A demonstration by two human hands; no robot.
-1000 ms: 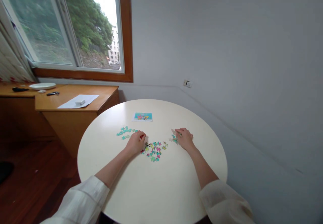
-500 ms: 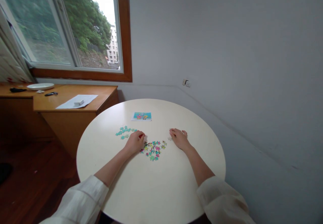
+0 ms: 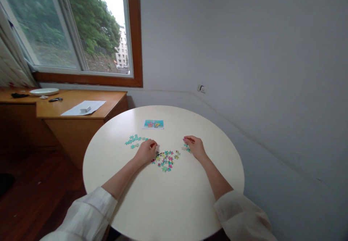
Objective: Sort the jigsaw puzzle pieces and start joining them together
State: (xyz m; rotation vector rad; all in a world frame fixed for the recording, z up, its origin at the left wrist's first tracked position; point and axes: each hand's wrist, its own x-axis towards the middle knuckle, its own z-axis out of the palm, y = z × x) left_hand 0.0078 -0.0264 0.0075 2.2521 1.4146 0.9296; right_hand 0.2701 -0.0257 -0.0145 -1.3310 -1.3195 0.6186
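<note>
A mixed pile of colourful jigsaw pieces (image 3: 166, 161) lies mid-table. My left hand (image 3: 146, 151) is curled closed at the pile's left edge, fingertips together; anything inside it is too small to make out. Right of the pile, my right hand (image 3: 196, 146) pinches a small pink jigsaw piece (image 3: 185, 139) between thumb and fingers. Just under that hand rest a few teal pieces (image 3: 187, 148), partly covered by it. Another group of teal pieces (image 3: 133, 140) sits to the left of my left hand. Behind it all lies a picture card (image 3: 153, 124) with cartoon figures on teal.
Everything lies on a round white table (image 3: 163, 204). A wooden desk (image 3: 114, 98) at the back left bears a white sheet of paper (image 3: 94, 106) with a small white box, plus a white plate (image 3: 44, 91). A wall with a socket (image 3: 201, 88) stands close behind and to the right.
My right hand has turned and drawn its fingers together, now with a pink piece in the pinch. Teal pieces below it have come into sight. My left hand has hardly moved.
</note>
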